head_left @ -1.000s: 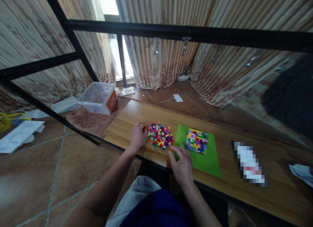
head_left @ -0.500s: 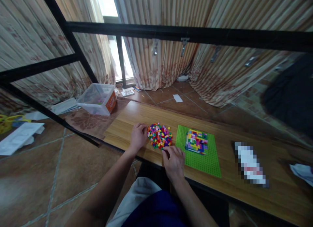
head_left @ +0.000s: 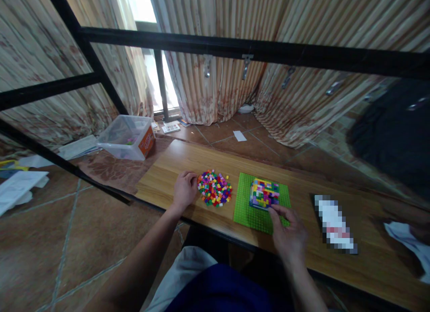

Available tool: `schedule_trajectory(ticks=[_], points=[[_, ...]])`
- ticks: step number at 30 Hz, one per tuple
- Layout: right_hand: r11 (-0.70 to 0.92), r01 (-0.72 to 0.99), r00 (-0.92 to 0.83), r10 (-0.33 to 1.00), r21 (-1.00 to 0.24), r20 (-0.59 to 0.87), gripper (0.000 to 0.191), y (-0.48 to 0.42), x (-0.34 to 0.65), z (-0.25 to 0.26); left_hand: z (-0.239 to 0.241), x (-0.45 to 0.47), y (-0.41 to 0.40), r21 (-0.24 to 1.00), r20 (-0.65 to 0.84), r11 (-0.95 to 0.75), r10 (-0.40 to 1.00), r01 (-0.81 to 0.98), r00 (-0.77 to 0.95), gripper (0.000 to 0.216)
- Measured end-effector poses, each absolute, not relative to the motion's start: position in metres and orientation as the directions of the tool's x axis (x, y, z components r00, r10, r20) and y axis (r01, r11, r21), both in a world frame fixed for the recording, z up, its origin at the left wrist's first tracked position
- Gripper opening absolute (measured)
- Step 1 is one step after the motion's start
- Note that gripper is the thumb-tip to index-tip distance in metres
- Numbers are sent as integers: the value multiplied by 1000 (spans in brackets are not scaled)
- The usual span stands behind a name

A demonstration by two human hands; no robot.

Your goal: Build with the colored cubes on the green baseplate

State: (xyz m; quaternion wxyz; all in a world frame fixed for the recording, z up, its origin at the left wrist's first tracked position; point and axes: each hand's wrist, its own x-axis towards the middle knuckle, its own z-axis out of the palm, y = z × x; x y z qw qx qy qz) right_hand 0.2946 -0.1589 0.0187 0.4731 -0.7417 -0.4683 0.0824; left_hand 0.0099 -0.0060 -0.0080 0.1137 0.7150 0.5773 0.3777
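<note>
Small building bricks of many colours lie in a loose pile [head_left: 215,189] on the wooden table. My left hand [head_left: 184,191] rests at the pile's left edge, its fingers curled together against the bricks; anything between them is hidden. To the right, a green baseplate [head_left: 242,213] carries a square build of multicoloured bricks [head_left: 264,193]. My right hand [head_left: 289,231] reaches over the baseplate with thumb and forefinger pinched at the build's near right corner. What the pinch holds is too small to make out.
On the table [head_left: 181,157], a blurred-out white object [head_left: 335,224] lies right of the baseplate, with white paper [head_left: 408,240] beyond. A clear plastic box [head_left: 126,137] stands on the floor. A black metal frame [head_left: 201,45] crosses before the curtains. Someone's dark clothing [head_left: 389,132] shows at right.
My right hand has moved right, from the near edge of the brick pile to the near right corner of the build. My left hand stays beside the pile. The view has shifted slightly.
</note>
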Motion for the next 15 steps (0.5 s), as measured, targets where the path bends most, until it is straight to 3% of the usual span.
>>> schedule_trajectory(ticks=[4,15], points=[[-171,593,626,713,-787,316,35,-152,325,18,-6,11,-7,587,409,-303,911,751,48,22],[-85,661,525,763,-746,378,37,-121,334,17,-5,11,-5,584,401,-298,915,755,51,24]])
